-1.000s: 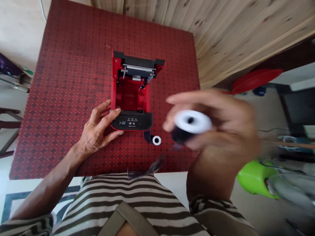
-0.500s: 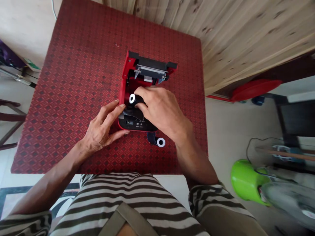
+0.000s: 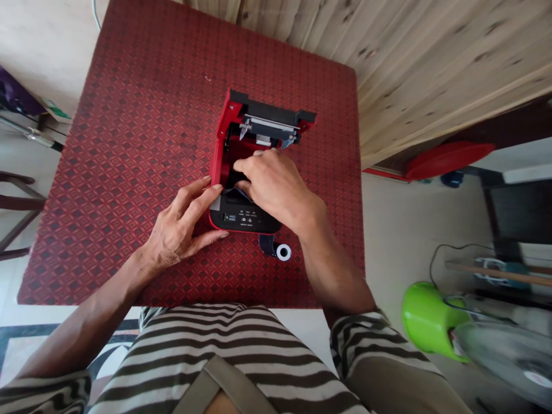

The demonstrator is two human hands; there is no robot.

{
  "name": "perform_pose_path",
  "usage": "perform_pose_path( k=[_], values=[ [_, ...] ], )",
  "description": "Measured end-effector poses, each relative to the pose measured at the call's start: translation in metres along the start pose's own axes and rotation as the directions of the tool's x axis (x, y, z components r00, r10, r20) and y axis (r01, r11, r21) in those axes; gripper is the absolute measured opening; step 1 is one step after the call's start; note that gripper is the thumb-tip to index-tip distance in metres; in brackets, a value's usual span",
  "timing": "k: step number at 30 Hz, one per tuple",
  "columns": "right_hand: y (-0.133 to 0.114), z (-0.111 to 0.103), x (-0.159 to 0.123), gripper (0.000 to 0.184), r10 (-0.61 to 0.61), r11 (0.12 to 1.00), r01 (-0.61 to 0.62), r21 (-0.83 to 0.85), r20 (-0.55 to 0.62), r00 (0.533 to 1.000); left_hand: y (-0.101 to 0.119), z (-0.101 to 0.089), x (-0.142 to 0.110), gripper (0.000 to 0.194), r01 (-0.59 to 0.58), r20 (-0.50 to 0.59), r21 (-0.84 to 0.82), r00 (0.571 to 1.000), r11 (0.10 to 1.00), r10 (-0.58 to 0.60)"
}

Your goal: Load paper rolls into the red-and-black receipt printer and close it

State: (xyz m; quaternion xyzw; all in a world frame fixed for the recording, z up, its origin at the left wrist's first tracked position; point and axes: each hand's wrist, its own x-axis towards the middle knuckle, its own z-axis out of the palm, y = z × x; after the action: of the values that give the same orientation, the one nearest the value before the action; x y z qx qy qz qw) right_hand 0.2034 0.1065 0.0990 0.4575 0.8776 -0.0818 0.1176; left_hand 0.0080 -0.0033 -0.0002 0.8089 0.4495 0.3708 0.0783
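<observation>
A small red and black printer [image 3: 222, 149] sits open on the red patterned tablecloth [image 3: 129, 144], its lid [image 3: 276, 118] tipped back. My right hand [image 3: 271, 187] reaches into the open bay, fingers curled over a dark roll that is mostly hidden under them. A dark strip [image 3: 235, 192] trails from it over the front panel. My left hand [image 3: 181, 227] rests against the printer's left front corner, fingers spread and touching the casing. A second small roll with a white core [image 3: 282, 252] lies on the cloth just in front of the printer.
The table stands against a wooden wall [image 3: 431, 52]. To the right, on the floor, are a green plastic object [image 3: 425, 316], a red disc [image 3: 448, 158] and dark furniture [image 3: 521, 213]. A chair [image 3: 17, 213] stands at the left edge.
My right hand brought the dark roll from near the camera down into the printer bay and now covers it. My left hand has stayed at the printer's front corner.
</observation>
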Motion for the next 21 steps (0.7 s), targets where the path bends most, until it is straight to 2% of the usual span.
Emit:
perform_pose_path(
  k=[7, 9, 11, 14, 16, 18, 21],
  values=[
    [0.004, 0.002, -0.001, 0.019, -0.011, 0.999, 0.011, 0.048, -0.015, 1.000, 0.000, 0.000, 0.001, 0.090, 0.001, -0.002, -0.009, 1.000, 1.000, -0.001],
    [0.008, 0.000, -0.009, 0.022, -0.047, 0.990, 0.057, 0.132, -0.080, 0.996, 0.000, 0.001, 0.001, 0.090, 0.008, -0.001, -0.015, 1.000, 1.000, -0.008],
    [0.012, -0.002, -0.020, 0.028, -0.124, 0.947, 0.176, 0.269, -0.200, 0.972, 0.000, 0.000, 0.000, 0.088, 0.017, 0.004, -0.025, 1.000, 1.000, -0.017],
    [0.017, 0.001, -0.039, 0.028, -0.244, 0.821, 0.367, 0.438, -0.312, 0.918, -0.003, -0.003, -0.004, 0.081, 0.044, 0.021, -0.107, 0.999, 0.993, -0.042],
    [0.017, 0.008, -0.048, 0.032, -0.283, 0.781, 0.429, 0.454, -0.354, 0.891, -0.005, -0.008, -0.003, 0.080, 0.090, 0.017, -0.193, 0.996, 0.977, -0.089],
    [0.015, 0.019, -0.052, 0.031, -0.283, 0.786, 0.459, 0.415, -0.420, 0.863, -0.008, -0.018, 0.007, 0.080, 0.133, -0.008, -0.242, 0.990, 0.961, -0.139],
    [0.011, 0.032, -0.052, 0.018, -0.248, 0.794, 0.477, 0.377, -0.516, 0.820, -0.014, -0.039, 0.043, 0.079, 0.083, -0.085, -0.192, 0.991, 0.978, -0.100]
  ],
)
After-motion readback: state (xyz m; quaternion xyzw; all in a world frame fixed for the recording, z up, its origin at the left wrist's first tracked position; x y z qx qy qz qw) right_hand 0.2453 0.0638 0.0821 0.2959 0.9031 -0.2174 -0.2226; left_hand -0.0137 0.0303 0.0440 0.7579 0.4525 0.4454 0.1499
